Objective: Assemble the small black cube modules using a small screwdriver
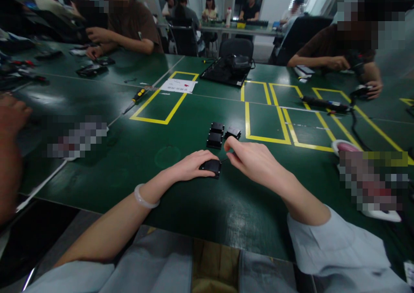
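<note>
On the green table, a small black rectangular case [212, 168] lies under my left hand [192, 164], whose thumb and fingers close around its left side. My right hand [247, 157] is just to the right of it, thumb and forefinger pinched on a thin dark rod [224, 159] that reaches toward the case's right edge. Whether the rod's tip touches the case is too small to tell. Just beyond my hands sit similar black blocks [215, 135] in a short row, and another black piece [233, 132] lies beside them, near my right fingertips.
Yellow tape rectangles [268, 138] mark the table. A black tray-like panel [223, 72] lies farther back. A yellow-and-black screwdriver [139, 95] and a white paper [178, 85] are at left. Co-workers sit across, one handling a black tool [357, 64]; a person's arm [9, 155] is at far left.
</note>
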Tool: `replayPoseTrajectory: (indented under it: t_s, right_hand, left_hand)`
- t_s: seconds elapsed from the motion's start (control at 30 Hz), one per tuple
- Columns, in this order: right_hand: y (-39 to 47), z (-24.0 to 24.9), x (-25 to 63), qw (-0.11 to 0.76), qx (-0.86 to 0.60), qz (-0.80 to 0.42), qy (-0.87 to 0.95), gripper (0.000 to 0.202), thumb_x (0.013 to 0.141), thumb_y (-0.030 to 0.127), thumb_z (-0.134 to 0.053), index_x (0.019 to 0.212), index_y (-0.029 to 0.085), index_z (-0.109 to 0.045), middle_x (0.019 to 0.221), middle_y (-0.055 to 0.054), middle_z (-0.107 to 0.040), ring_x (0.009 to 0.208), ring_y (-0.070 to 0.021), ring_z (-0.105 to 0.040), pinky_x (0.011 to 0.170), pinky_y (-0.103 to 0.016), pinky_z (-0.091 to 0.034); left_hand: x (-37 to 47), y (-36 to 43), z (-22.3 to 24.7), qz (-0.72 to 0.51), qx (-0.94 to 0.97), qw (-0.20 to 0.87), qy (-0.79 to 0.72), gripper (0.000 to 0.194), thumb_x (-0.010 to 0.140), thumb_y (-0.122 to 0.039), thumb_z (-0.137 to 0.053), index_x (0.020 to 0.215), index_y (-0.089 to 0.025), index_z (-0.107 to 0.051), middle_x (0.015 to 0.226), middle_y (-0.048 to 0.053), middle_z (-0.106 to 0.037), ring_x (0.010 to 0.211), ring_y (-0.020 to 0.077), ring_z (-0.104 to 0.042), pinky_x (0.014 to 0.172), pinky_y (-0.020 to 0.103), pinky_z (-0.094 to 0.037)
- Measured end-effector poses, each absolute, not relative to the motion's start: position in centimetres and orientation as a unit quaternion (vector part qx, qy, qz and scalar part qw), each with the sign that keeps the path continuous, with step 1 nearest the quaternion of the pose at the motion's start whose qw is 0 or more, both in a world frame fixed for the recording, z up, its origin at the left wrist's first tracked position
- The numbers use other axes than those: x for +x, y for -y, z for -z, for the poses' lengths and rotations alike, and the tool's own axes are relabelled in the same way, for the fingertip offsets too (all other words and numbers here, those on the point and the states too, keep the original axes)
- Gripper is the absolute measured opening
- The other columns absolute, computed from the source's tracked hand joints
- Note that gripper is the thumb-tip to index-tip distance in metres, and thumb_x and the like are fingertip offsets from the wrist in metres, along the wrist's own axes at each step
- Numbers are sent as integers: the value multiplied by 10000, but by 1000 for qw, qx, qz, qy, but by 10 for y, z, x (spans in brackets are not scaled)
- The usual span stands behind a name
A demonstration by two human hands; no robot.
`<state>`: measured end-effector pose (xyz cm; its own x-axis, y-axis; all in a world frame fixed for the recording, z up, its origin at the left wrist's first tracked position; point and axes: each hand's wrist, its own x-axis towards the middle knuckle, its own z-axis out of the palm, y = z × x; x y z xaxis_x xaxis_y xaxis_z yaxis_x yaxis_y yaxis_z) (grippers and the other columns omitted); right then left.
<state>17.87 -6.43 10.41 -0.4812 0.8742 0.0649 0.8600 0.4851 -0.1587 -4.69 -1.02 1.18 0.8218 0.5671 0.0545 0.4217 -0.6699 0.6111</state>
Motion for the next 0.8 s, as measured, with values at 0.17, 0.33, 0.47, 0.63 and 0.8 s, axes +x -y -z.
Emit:
replayPoseTrajectory:
  t_s: [0.17,0.33,0.47,0.63,0.8]
  right_hand:
    - [66,-105,178,83,-501,-63,859,195,955,301,-427,1103,199,-503,816,-26,-688,667,-168,-608,540,-262,-234]
    - [65,-103,179,61,-501,-48,862,194,977,285,-375,1084,202,-515,787,-31,-688,626,-166,-601,533,-266,-218]
    - [66,-104,179,84,-485,-65,868,184,943,244,-417,1105,199,-491,861,-33,-693,683,-161,-615,544,-260,-240]
    - [66,-106,178,55,-501,-50,862,206,982,323,-373,1061,197,-515,778,-31,-685,629,-169,-605,536,-271,-228]
    - [67,-106,179,71,-476,-55,875,161,925,205,-429,1067,196,-505,883,-38,-692,737,-170,-631,556,-268,-249]
  left_hand:
    - [-48,10,-10,-119,909,294,-271,420,904,-478,-602,1237,-227,-558,1161,77,-605,1074,247,-557,945,360,-424]
    - [-47,10,-9,-124,906,301,-271,413,902,-483,-603,1226,-229,-565,1175,79,-606,1098,249,-554,961,365,-417]
    - [-48,9,-8,-125,906,300,-271,416,903,-486,-600,1226,-226,-566,1170,80,-606,1087,249,-554,959,364,-417]
    - [-48,9,-9,-123,907,300,-270,426,904,-486,-599,1241,-229,-559,1170,79,-607,1088,250,-555,955,363,-419]
    - [-48,9,-8,-123,909,296,-268,406,906,-483,-596,1214,-219,-568,1163,80,-606,1076,250,-557,948,358,-419]
